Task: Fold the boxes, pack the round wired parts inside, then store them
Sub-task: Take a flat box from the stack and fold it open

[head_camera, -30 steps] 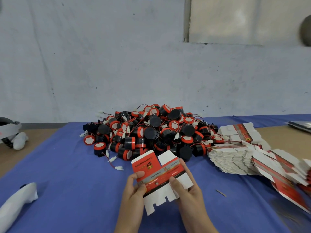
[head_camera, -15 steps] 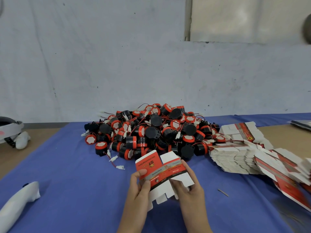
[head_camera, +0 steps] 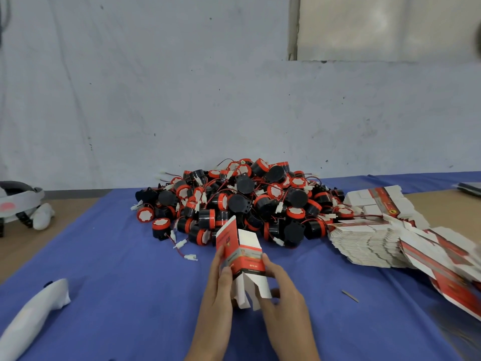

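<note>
**Fingers (head_camera: 218, 257) grip a half-formed box (head_camera: 246, 256); nothing packed yet**

Fingers of the left hand (head_camera: 221, 285) curl round the left side of the box, with the thumb lying along its red face. The right hand (head_camera: 285, 293) grips the right side, thumb on the upper edge and fingers tucked beneath, near the white flaps. So both hands hold it, lifted just above the blue cloth (head_camera: 104, 256), straight in front of the person and just short of the pile of parts (head_camera: 242, 201).

Progress looks early. The box appears opened into a tube, but the flaps at both ends stand open and unfolded, and no part shows inside it. No finished box is in view anywhere. The pile of parts is large, and a thick stack of flat boxes (head_camera: 369, 246) lies to its right, touching its edge. Closing one end, loading a part, closing the other end and storing the box all seem left to do, for this box and for the rest.

Its long axis runs away from the person. The near end sits low between the hands, with white flaps hanging down; the far end is raised toward the pile and leans a little left. Its red printed faces show on the top and left.
</note>
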`<state>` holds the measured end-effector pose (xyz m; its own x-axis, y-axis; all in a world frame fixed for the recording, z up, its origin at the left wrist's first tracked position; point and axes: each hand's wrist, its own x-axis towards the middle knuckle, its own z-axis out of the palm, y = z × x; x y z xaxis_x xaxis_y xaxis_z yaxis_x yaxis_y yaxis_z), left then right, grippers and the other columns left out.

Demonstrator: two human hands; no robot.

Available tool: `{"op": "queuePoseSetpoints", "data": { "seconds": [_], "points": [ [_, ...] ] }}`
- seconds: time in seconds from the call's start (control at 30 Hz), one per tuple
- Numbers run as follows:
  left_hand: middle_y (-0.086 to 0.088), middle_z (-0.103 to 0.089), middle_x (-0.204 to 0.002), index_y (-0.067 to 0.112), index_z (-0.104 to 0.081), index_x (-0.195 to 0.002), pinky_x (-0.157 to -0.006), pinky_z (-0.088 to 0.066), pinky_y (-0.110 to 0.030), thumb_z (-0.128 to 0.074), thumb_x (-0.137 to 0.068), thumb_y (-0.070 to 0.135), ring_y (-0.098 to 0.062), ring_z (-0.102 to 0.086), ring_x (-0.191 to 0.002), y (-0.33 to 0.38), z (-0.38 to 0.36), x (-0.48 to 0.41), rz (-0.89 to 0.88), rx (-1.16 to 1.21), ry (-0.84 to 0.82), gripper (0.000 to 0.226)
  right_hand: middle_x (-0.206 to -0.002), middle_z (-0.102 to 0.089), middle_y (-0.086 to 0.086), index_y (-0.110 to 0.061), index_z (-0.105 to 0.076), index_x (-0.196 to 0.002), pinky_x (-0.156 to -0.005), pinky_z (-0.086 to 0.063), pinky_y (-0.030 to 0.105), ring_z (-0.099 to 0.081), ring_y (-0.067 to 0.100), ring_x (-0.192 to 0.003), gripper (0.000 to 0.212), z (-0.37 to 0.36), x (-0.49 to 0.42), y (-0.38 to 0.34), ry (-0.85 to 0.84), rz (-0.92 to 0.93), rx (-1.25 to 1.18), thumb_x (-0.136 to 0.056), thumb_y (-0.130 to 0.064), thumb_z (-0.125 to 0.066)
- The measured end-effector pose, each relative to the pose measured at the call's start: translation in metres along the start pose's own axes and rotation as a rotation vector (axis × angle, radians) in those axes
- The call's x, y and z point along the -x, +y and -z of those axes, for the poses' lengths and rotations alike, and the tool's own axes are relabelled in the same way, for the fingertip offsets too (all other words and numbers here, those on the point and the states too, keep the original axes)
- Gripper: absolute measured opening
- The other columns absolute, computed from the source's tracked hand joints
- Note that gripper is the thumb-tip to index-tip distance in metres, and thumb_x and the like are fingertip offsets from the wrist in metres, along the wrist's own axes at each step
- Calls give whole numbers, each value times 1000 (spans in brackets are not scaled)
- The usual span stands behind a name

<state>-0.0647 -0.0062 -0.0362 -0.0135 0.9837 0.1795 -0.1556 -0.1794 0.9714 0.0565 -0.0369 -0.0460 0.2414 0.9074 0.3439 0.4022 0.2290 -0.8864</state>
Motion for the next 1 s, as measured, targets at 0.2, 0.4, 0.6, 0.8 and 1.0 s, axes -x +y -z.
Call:
{"op": "queuePoseSetpoints", "data": {
  "seconds": [0.2,0.4,0.6,0.8,1.0],
  "points": [
    [13,-66,-111,50,-49,-118,-85,-58,-34,-41,-107,27,-3,-70,-96,-2,2,4,30,-26,75,26,-100,-72,-4,-45,-44,-146,-76,-60,41,-68,18,-90,48,2,-6,7,83,-127,-20,-105,-22,-50],
    [23,-69,-117,42,-60,-121,-74,-56,-20,-42,-107,12,1,-67,-103,3,-1,11,-33,-109,8,38,-67,-62,-26,-38,-50,-75,-49,-40,12,-55,2,-63,36,3,-1,6,153,-158,-6,-105,-20,-41],
    [22,-67,-122,36,-57,-132,-79,-57,-23,-47,-105,11,-2,-64,-110,3,3,14,-110,-167,4,39,-85,-73,-10,-36,-70,-96,-65,-57,31,-69,13,-81,33,3,-1,3,78,-164,-58,-107,-35,-39],
    [20,-66,-115,39,-56,-120,-81,-57,-22,-44,-107,27,-1,-65,-105,4,3,16,-147,-155,134,22,-78,-72,-11,-21,-68,-78,-71,-54,45,-67,14,-74,50,2,1,1,-15,-170,38,-104,-51,-37],
    [35,-48,-131,69,-40,-126,-95,-46,-19,-42,-95,-5,0,-51,-122,4,1,22,-245,-410,63,80,-98,-75,1,-19,-63,-119,-80,-54,48,-67,28,-88,37,-2,1,2,-170,-45,377,-109,-27,-28]
  ]
}}
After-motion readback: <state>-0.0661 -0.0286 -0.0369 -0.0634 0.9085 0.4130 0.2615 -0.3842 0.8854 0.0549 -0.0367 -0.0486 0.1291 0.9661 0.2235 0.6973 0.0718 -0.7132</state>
